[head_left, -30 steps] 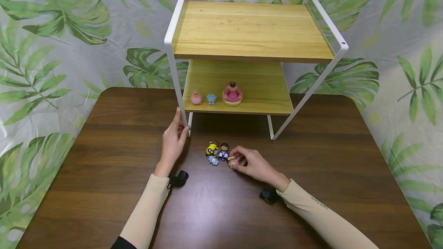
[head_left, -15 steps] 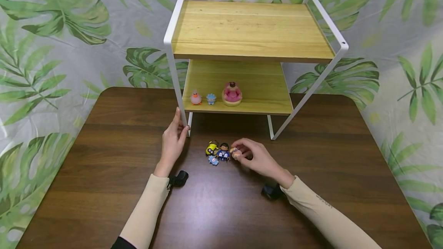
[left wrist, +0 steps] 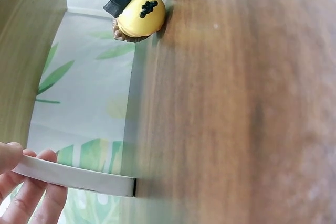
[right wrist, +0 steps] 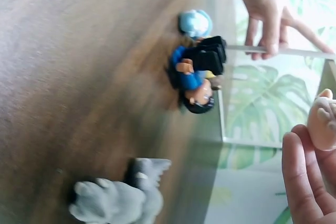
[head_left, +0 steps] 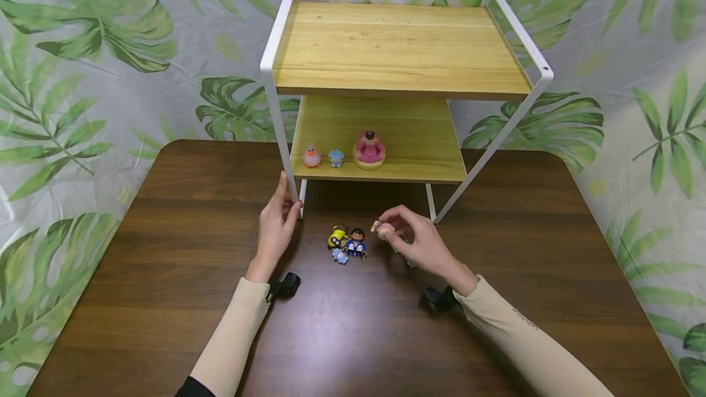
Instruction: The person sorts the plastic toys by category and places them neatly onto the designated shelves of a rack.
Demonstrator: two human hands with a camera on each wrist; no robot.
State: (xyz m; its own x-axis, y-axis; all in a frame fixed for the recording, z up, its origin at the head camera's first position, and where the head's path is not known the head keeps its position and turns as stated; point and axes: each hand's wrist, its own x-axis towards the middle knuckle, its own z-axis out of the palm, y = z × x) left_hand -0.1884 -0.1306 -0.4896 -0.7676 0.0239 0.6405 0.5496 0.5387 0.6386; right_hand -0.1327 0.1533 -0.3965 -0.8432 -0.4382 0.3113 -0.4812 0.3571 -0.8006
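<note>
The right hand pinches a small pink figurine above the worktop, at two o'clock from a blue-suited toy figure; the left hand curls round a shelf unit's white leg. Likely light, stiff and smooth, the figurine suits a gentle pinch round its body.

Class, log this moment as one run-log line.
left hand: grips white frame | right hand: holds pink figurine above table | lower shelf: magenta toy, orange-beaked toy, blue toy
</note>
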